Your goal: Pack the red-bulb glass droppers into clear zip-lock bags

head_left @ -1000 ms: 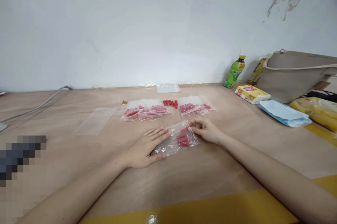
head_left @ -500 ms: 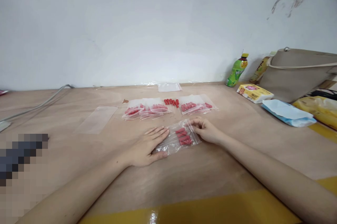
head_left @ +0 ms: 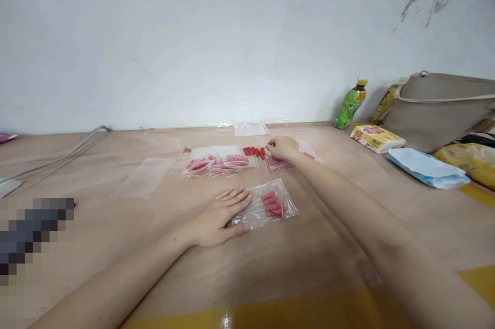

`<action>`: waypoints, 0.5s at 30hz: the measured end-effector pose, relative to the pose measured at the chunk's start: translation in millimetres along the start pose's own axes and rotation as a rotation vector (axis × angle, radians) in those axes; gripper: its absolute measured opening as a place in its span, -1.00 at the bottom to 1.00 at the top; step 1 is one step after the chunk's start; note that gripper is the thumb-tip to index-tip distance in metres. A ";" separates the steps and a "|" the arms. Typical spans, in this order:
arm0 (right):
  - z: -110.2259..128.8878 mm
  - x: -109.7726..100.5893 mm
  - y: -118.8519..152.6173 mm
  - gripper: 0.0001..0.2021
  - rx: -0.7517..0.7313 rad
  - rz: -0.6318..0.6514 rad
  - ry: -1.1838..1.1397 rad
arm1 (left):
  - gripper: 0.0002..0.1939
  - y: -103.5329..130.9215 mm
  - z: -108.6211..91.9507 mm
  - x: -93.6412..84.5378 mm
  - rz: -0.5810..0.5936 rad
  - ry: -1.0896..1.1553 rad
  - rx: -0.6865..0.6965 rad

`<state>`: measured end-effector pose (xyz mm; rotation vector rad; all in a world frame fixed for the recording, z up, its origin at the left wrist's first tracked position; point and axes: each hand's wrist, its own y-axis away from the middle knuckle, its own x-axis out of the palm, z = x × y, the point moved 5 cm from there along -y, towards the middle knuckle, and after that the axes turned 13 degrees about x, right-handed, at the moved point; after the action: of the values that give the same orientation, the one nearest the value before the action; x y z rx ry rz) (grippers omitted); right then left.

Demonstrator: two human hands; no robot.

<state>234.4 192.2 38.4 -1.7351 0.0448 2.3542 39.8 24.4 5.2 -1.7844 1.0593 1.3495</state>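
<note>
My left hand [head_left: 222, 217] lies flat with its fingers spread, pressing the left part of a clear zip bag [head_left: 291, 207] to the table. Inside that bag sit several red rubber bulbs [head_left: 273, 205] in a row. My right hand [head_left: 284, 148] is farther back, fingers curled together, beside a row of loose droppers [head_left: 253, 151] with red bulbs and thin clear stems. Whether its fingertips hold anything is hidden. Under and behind that hand lies a pile of filled bags [head_left: 311, 155]. Another pile of filled bags [head_left: 216, 161] lies left of the droppers.
An empty flat bag [head_left: 149, 177] lies to the left, and a stack of clear bags [head_left: 251, 129] by the wall. At right stand a green bottle [head_left: 350, 106], a tissue pack [head_left: 377, 138], a blue-and-white packet [head_left: 427, 166] and a grey bag [head_left: 429, 107]. A cable [head_left: 65, 152] runs along the left.
My right hand has let go of the zip bag's right edge and moved back to the loose droppers. My left hand stays on the bag.
</note>
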 end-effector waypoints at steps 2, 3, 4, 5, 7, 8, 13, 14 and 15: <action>7.0 10.2 -11.1 -0.75 0.007 0.049 -0.008 | -0.36 0.2 0.3 0.6 0.002 -0.004 0.006; 9.1 14.5 -14.7 -0.76 0.012 0.068 -0.016 | -0.35 0.4 0.3 1.0 0.001 -0.007 0.007; 10.4 18.3 -17.3 -0.77 0.022 0.087 -0.028 | -0.35 0.7 0.3 1.5 0.002 -0.009 0.007; 10.9 21.7 -19.0 -0.78 0.038 0.107 -0.044 | -0.35 1.1 0.1 1.9 0.004 -0.011 0.006; 10.6 26.6 -21.0 -0.80 0.081 0.147 -0.085 | -0.35 1.4 -0.6 2.3 0.012 -0.014 0.005; 10.1 28.3 -21.7 -0.80 0.105 0.162 -0.110 | -0.35 1.5 -0.9 2.2 0.015 -0.015 0.003; 9.2 25.1 -27.9 -0.81 0.176 0.117 -0.309 | -0.35 0.9 -0.9 1.0 0.009 -0.010 0.005; 8.7 21.0 -28.5 -0.79 0.175 0.082 -0.365 | -0.35 0.8 -0.6 1.2 0.008 -0.012 0.008; 7.5 15.8 -28.0 -0.77 0.169 0.041 -0.421 | -0.35 0.8 -0.3 1.5 0.008 -0.015 0.011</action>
<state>228.2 223.1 28.6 -1.1494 0.2063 2.6079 39.4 23.5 3.8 -1.7609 1.0647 1.3576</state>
